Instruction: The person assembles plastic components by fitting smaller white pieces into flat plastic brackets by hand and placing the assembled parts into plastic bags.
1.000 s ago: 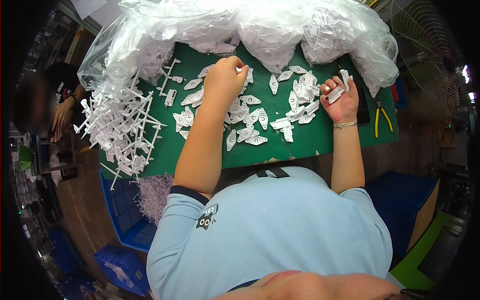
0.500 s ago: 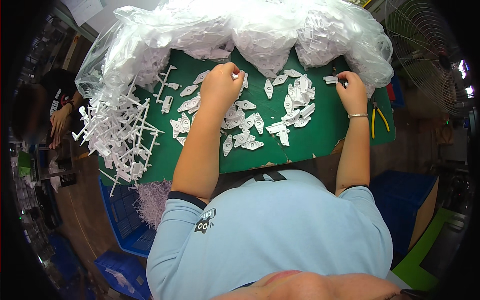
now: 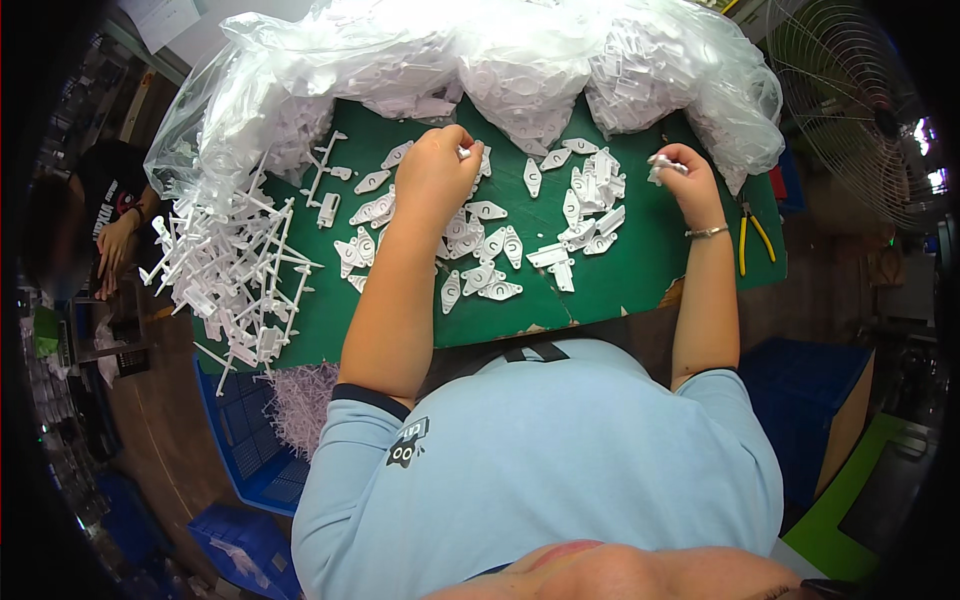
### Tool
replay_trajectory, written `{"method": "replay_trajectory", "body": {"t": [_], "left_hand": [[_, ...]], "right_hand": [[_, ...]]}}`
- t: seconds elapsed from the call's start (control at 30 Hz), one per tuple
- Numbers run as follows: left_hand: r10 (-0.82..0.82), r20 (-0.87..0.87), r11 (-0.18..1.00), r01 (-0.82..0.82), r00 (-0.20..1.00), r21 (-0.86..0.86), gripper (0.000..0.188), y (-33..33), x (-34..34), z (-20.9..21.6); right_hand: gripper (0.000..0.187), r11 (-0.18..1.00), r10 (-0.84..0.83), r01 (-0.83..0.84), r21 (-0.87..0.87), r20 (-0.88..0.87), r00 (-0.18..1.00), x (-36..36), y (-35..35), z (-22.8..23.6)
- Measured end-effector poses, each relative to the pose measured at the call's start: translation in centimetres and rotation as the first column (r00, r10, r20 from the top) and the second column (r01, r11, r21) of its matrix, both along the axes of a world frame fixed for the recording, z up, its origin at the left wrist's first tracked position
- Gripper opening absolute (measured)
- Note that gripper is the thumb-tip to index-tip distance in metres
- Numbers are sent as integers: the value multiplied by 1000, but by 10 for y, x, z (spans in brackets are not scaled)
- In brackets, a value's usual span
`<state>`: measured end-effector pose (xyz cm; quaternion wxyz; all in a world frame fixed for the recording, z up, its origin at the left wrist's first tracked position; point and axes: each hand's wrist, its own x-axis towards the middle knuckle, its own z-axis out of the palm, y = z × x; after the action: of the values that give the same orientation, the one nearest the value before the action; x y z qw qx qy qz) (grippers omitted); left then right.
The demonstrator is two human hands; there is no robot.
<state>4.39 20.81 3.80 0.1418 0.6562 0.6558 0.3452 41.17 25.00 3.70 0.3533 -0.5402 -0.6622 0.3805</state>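
Note:
My left hand [image 3: 440, 168] is closed over the middle of the green table, with a small white plastic part [image 3: 463, 153] at its fingertips. Flat white diamond-shaped plastic pieces [image 3: 465, 236] lie below and around it. At the right, my right hand [image 3: 692, 186] pinches white plastic pieces [image 3: 665, 168] between thumb and fingers; their exact shape is partly hidden. Between the hands rests a heap of white rectangular and diamond-shaped parts [image 3: 598, 185]. A few rectangular white parts [image 3: 556, 262] lie nearer to me.
Clear bags of white parts [image 3: 525, 90] line the table's far side. White plastic sprues [image 3: 235, 270] pile up at left. Yellow-handled pliers [image 3: 756, 238] lie at the right edge. A blue crate [image 3: 245, 440] stands below left. A person's hand [image 3: 115, 240] shows far left; a fan [image 3: 850, 100] stands right.
My right hand has drawn slightly left and turned, lifting the white pieces from near the bag. My left hand stays nearly in place. The view has shifted slightly.

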Motion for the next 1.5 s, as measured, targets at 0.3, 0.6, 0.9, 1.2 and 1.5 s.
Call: {"method": "replay_trajectory", "body": {"t": [0.3, 0.6, 0.9, 1.2, 1.5], "left_hand": [[-6, -17, 1000, 6, 1000, 19, 24, 1, 1, -3], [-13, -6, 1000, 14, 1000, 6, 23, 0, 1, -2], [-90, 382, 993, 110, 920, -32, 24, -2, 10, 4], [263, 955, 787, 603, -138, -130, 47, -10, 32, -3], [241, 933, 795, 606, -268, -31, 29, -4, 24, -11]], "right_hand": [[15, 879, -346, -274, -389, -918, 194, -31, -15, -14], [32, 969, -196, 226, -97, 246, 949, -69, -9, -5], [36, 981, -166, 192, -12, 451, 877, -95, -9, 9], [32, 943, 259, -301, -145, -252, 932, -120, -9, 44], [24, 971, -131, -26, 237, 621, 773, -90, 15, 25]]}}
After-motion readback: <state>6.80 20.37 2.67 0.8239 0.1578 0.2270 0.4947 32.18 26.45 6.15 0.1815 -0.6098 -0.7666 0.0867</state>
